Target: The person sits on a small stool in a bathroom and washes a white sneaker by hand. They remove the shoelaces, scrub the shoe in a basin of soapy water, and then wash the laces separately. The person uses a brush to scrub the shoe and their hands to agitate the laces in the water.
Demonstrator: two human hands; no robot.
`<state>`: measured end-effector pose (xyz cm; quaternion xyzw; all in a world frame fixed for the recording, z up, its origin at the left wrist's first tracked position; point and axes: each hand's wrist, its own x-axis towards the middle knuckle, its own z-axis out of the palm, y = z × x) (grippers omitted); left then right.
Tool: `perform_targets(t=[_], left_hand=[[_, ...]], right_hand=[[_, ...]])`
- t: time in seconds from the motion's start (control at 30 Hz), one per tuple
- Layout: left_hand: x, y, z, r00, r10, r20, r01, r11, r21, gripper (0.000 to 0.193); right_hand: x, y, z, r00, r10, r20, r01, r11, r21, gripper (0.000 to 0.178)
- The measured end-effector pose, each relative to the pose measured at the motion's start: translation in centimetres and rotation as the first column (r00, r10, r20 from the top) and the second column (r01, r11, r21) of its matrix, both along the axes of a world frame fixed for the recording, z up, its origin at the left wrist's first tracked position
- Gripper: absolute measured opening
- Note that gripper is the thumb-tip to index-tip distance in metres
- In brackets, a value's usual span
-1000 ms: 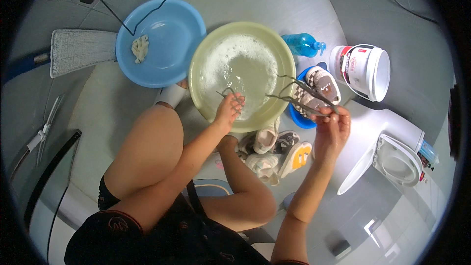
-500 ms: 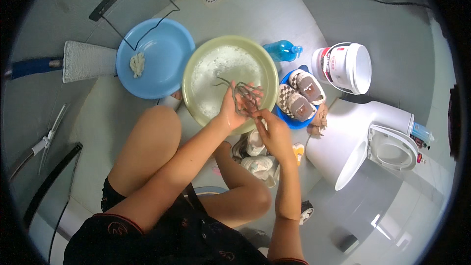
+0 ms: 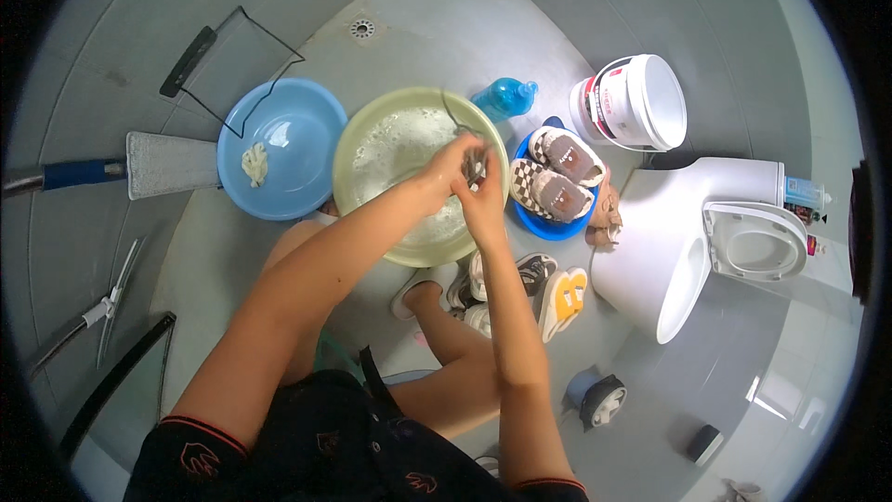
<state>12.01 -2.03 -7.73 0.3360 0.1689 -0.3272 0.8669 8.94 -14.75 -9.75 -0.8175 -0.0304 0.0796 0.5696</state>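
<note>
Over the right part of a pale green basin (image 3: 341,188), my two hands meet around a bundle of thin grey shoelaces (image 3: 450,110). Loose lace ends stick out past the fingers toward the basin's far rim, partly blurred. My left hand (image 3: 450,165) is closed on the bundle, with its fingers curled. Close against it, my right hand (image 3: 480,206) pinches the laces too; most of the bundle is hidden between the hands. Soapy water (image 3: 395,144) with white foam fills the basin beneath.
A blue basin (image 3: 302,130) with a white cloth (image 3: 255,165) stands left. Beyond the green basin is a blue pump bottle (image 3: 505,99). To the right are checkered slippers (image 3: 560,195) in a small blue basin, a white bucket (image 3: 618,102), a toilet (image 3: 641,223) and yellow slippers (image 3: 561,303).
My left hand was palm up with the laces spread on it; now it has turned over and closed. Both hands have come together farther right, and the whole view has shifted.
</note>
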Motion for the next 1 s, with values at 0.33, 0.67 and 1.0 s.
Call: perform_targets(t=[0.33,0.67,1.0], left_hand=[[2.6,1.5,-4.6,0.978,-0.191,-0.086,0.207,0.941,0.269,0.055],[2.9,2.4,-8.5,0.953,-0.022,-0.304,0.093,0.971,0.222,0.062],[2.5,2.7,-4.2,0.986,-0.069,-0.151,-0.015,0.87,-0.494,0.061]], right_hand=[[1.1,-6.4,2.3,0.986,-0.161,-0.028,0.158,0.982,-0.099,0.015],[1.0,-4.1,15.5,0.992,-0.117,-0.044,0.123,0.975,0.183,0.019],[1.0,0.1,16.0,0.995,-0.061,-0.073,0.072,0.983,0.168,0.017]])
